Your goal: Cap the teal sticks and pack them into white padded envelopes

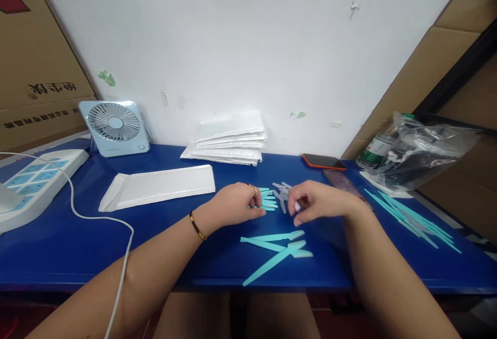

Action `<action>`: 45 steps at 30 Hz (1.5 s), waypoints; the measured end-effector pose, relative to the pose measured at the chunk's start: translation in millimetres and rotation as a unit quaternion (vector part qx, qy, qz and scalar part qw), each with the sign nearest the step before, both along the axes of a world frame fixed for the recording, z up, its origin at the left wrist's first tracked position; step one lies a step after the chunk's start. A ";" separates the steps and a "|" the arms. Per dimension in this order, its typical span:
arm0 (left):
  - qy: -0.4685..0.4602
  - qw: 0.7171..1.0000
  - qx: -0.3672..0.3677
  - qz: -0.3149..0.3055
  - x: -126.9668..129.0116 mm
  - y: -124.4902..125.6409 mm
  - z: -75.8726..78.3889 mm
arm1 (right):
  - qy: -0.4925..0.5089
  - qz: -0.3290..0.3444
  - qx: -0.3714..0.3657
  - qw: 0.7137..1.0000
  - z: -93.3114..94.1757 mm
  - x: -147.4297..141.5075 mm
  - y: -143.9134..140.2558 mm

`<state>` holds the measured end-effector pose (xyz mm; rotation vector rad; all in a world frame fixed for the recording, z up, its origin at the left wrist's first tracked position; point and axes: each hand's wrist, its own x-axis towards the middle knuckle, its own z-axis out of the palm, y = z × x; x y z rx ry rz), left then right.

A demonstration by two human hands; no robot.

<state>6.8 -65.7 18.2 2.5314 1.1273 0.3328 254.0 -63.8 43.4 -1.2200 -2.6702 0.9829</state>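
Head view shows a group of turquoise sticks (267,199) on the blue table (171,246), with the left hand (236,204) curled over their near ends, though I cannot tell if its fingers really clamp them. Beside them lie pale pieces (285,193), and the right hand (320,202) seems to pinch one small white piece (297,206) between its fingers. To work well, I judge, the left should steady the ends lightly, without pushing sticks toward the three loose turquoise sticks (267,266) nearer the table edge.
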 end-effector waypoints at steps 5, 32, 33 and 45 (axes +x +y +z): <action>0.025 0.998 -0.050 -0.035 7.9 -8.0 -3.4 | -0.062 0.040 0.012 0.997 -5.9 -9.1 -3.7; 0.065 0.993 -0.019 -0.093 13.5 -28.7 -2.1 | -0.005 -0.018 -0.026 0.999 6.4 5.6 -2.1; 0.065 0.994 -0.016 -0.083 13.7 -27.8 -2.7 | -0.015 0.010 -0.048 0.999 7.2 3.5 -4.4; 0.080 0.997 0.015 0.017 -3.8 -5.6 6.8 | 0.007 -0.042 -0.025 0.999 5.2 4.8 -1.3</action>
